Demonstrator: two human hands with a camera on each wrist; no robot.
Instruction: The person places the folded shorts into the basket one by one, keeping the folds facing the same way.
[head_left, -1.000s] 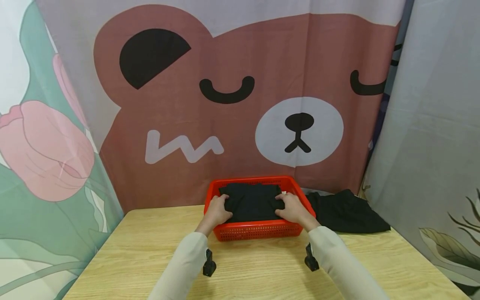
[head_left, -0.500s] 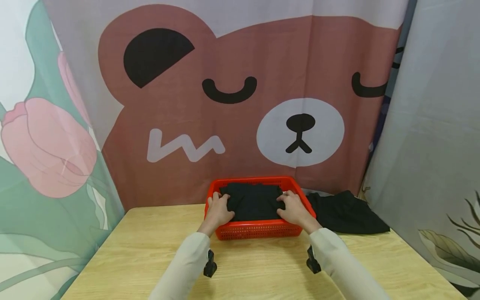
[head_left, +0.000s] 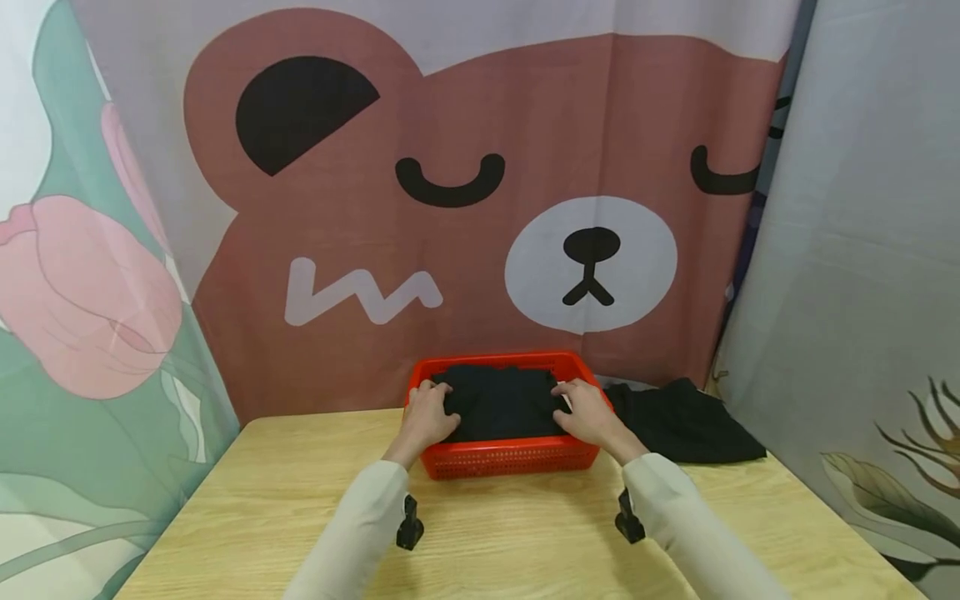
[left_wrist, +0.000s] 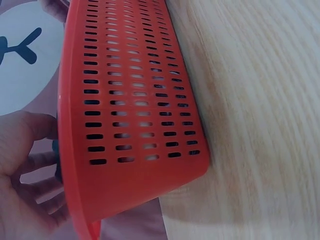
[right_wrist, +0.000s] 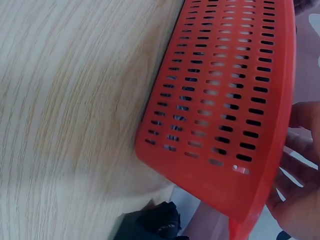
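Note:
A folded black cloth garment [head_left: 504, 403] lies in the red plastic basket [head_left: 510, 458]. My left hand [head_left: 429, 414] reaches over the basket's left side, its thumb and fingers spread at the garment's left edge. At the right edge my right hand [head_left: 588, 410] touches the cloth in much the same way, a small white patch showing beside it. The left wrist view shows the left hand [left_wrist: 25, 172] behind the rim, fingertips partly hidden. In the right wrist view the right hand [right_wrist: 302, 165] is likewise partly covered by the rim.
Another black garment [head_left: 686, 421] lies on the wooden table [head_left: 517, 542], right of the basket. A bear-print curtain [head_left: 465, 250] hangs close behind the basket. Pale curtains stand left and right. Through the basket's slots, white and dark material shows.
Both hands have shifted slightly at the garment's edges, and it lies a little wider in the basket. The head view has swung a little. The basket and other garment stay put.

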